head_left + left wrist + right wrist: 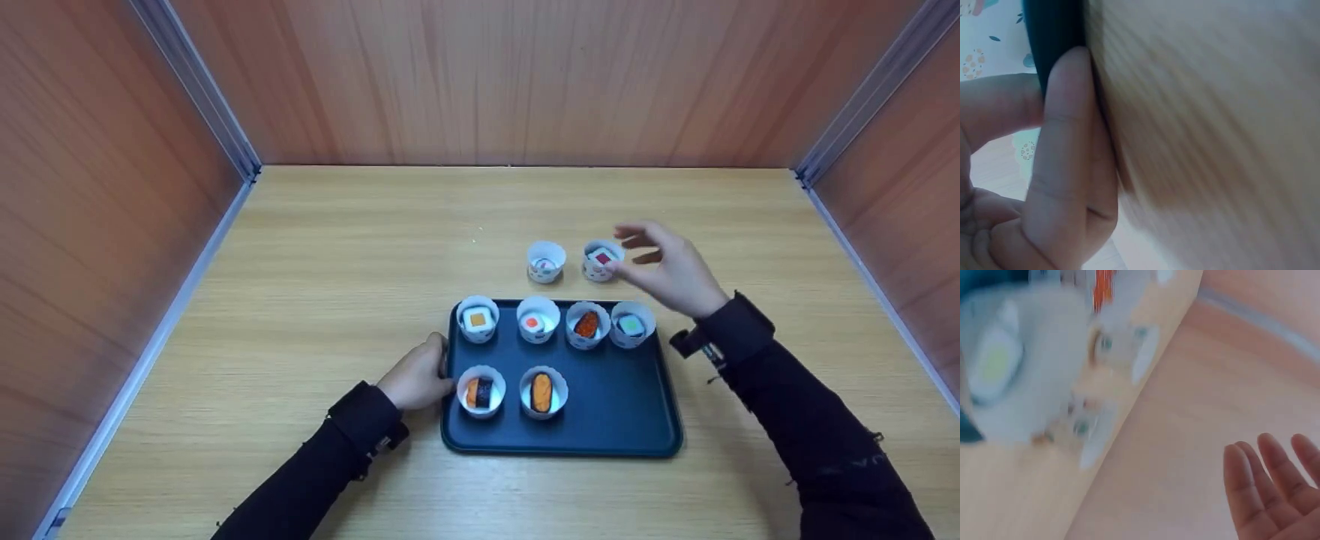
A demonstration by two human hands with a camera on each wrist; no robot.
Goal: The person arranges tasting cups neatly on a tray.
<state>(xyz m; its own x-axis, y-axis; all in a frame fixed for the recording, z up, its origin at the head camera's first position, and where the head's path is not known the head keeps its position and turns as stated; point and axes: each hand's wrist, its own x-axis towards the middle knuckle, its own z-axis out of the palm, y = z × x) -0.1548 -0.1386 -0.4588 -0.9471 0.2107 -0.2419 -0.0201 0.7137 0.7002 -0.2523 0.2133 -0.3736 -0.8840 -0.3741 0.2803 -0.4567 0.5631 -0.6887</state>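
My left hand (416, 376) pinches the left rim of a dark teal tray (622, 412). In the left wrist view, fingers and thumb press on both sides of the tray's edge (1055, 28). My right hand (673, 271) is raised with spread fingers just right of a paper cup (598, 273) behind the tray. Inside that cup sits a white sushi piece with a dark red square (602, 257). Fingers of the right hand (1269, 495) appear apart from the cups in the right wrist view. Nearest it on the tray is a cup (642, 315) with a green-topped piece (631, 325).
Left of the red-square cup stands another paper cup (546, 273). Along the tray's back row are more sushi cups (537, 334); two others (481, 414) stand in front at left. Wooden panels (510, 90) wall the table (337, 247) behind and at both sides.
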